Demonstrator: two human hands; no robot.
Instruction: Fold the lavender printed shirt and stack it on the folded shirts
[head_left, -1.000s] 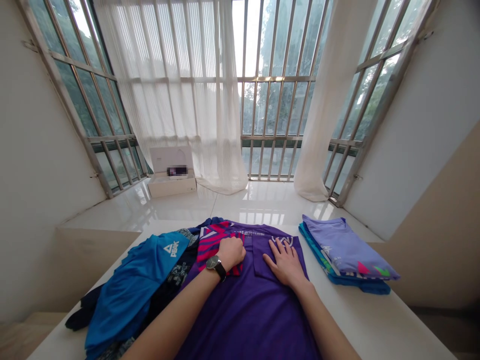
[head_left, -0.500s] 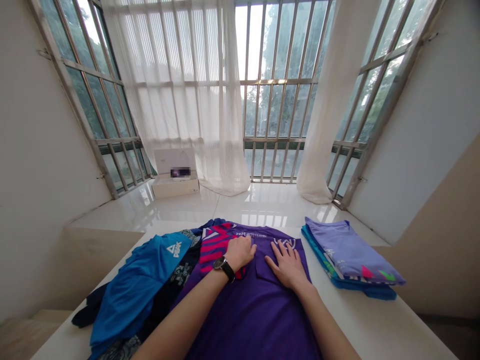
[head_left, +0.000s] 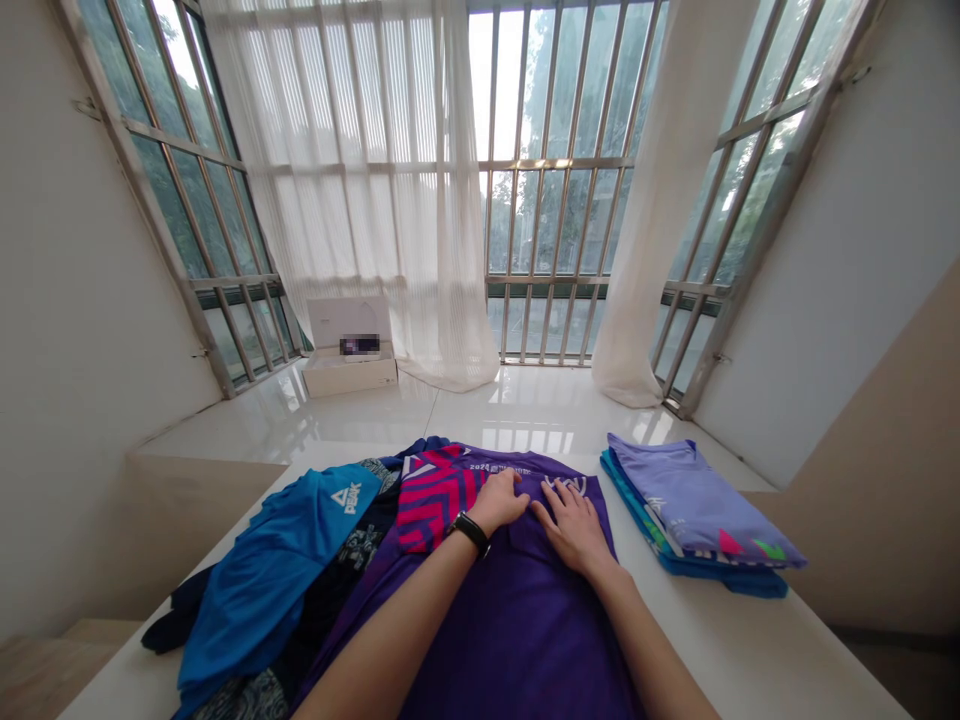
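Note:
A purple shirt (head_left: 517, 620) lies spread on the white table (head_left: 757, 650) in front of me. My left hand (head_left: 501, 500), with a black watch on the wrist, rests near the shirt's far end with its fingers curled on the cloth; whether it grips a fold I cannot tell. My right hand (head_left: 574, 522) lies flat with fingers apart on the purple shirt, close beside the left. A pink and navy striped garment (head_left: 431, 492) sits just left of my left hand.
A blue sports shirt (head_left: 277, 570) and dark clothes are heaped at the left of the table. Folded lilac and blue shirts (head_left: 694, 512) are stacked at the right. Beyond lie a glossy sill, a white box (head_left: 349, 350), curtains and barred windows.
My left hand has slid right off the pink striped garment onto the purple shirt, nearer my right hand. The right hand has hardly moved.

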